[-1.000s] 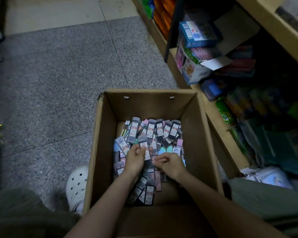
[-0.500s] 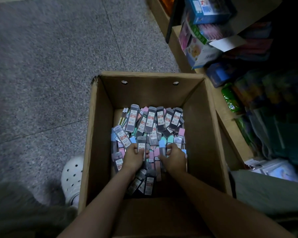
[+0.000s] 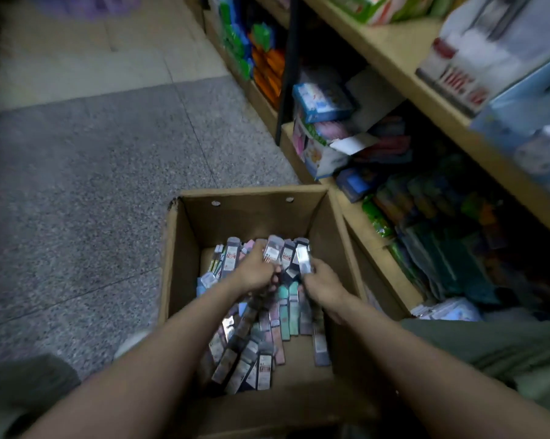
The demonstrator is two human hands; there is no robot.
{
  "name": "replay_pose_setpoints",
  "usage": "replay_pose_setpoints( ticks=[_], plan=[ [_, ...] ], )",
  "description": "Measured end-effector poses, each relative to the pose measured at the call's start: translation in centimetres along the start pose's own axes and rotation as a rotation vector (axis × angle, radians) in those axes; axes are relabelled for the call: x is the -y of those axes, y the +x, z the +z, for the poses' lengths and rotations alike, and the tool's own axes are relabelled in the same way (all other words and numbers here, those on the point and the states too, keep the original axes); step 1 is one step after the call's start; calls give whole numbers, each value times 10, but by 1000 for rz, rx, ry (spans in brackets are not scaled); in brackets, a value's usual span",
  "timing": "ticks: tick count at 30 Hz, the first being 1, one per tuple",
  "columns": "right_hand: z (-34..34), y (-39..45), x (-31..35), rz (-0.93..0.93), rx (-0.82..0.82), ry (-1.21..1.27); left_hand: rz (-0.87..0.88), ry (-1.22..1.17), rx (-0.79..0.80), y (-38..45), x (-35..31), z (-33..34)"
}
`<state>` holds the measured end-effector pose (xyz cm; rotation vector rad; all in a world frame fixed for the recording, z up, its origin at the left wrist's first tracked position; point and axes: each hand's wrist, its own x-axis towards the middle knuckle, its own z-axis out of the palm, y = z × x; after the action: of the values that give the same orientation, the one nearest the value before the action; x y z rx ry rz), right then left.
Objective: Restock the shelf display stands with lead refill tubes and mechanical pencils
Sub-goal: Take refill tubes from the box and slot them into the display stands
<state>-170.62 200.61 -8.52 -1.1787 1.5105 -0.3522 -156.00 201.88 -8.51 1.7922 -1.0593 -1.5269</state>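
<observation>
A: On the speckled grey floor [image 3: 77, 191], beside the wooden shelf unit [image 3: 390, 49]: one open cardboard box [image 3: 175, 264], upright, flaps out of the way. Contents?

B: Lead refill tubes [image 3: 261, 343], flat and slim, loose in a heap on the box bottom; pastel ones mixed with clear ones bearing red-and-white labels. More stand leaning against the far wall.

A: Hands?

B: Both down inside the box, near the far end. Left hand [image 3: 257, 274] closed around a small bunch of tubes, tops fanning out above the fingers. Right hand [image 3: 322, 285] just beside it, pinching a clear tube [image 3: 302, 259] (glare on the plastic, label unreadable).

A: Do the hands touch?

B: Cannot tell; the frame is smeared by motion.

A: Surroundings?

B: Lower shelf at right holds a blue carton [image 3: 322, 101] atop a tilted printed box, with green and dark packets further along. Orange and green packs [image 3: 257, 61] sit further back. No mechanical pencils identifiable.
</observation>
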Motion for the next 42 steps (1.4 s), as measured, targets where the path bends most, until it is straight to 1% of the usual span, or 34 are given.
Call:
replay_pose_setpoints(
  ticks=[4, 6, 8, 11, 13, 15, 16, 18, 20, 24, 28, 31, 33, 35, 37, 39, 42],
  plan=[
    [-29, -38, 60, -169, -96, 180, 239, 405, 106, -14, -86, -27],
    [-50, -61, 85, -278, -136, 240, 334, 455, 132, -26, -123, -33],
    [-75, -85, 109, -366, -157, 277, 400, 327, 143, -36, -153, -28],
    [-112, -120, 135, -447, -165, 295, 509, 14, 143, -46, -190, -5],
    [-135, -139, 148, -477, -172, 296, 568, -181, 217, -50, -210, 13],
    [-158, -156, 155, -489, -226, 305, 579, -311, 330, -55, -225, 27],
    [-169, -164, 157, -508, -283, 265, 580, -348, 370, -56, -231, 33],
    [-191, -177, 162, -569, -455, 51, 598, -388, 413, -56, -241, 42],
    [-211, -186, 167, -608, -577, -145, 626, -417, 439, -55, -251, 50],
    [-252, -197, 184, -548, -772, -351, 648, -422, 491, -50, -265, 64],
    [-290, -205, 207, -570, -970, -506, 673, -313, 432, -36, -263, 69],
    [-307, -199, 218, -561, -1117, -689, 642, -309, 375, -24, -259, 68],
    [-314, -188, 221, -540, -1119, -763, 638, -285, 329, -18, -259, 67],
    [-319, -173, 221, -505, -1089, -846, 653, -245, 274, -12, -261, 67],
    [-323, -160, 219, -463, -1062, -907, 663, -238, 252, -8, -264, 69],
    [-325, -148, 216, -431, -1064, -875, 682, -234, 280, -4, -265, 72],
    [-326, -137, 213, -444, -1083, -726, 730, -181, 349, 2, -263, 78]
  ],
)
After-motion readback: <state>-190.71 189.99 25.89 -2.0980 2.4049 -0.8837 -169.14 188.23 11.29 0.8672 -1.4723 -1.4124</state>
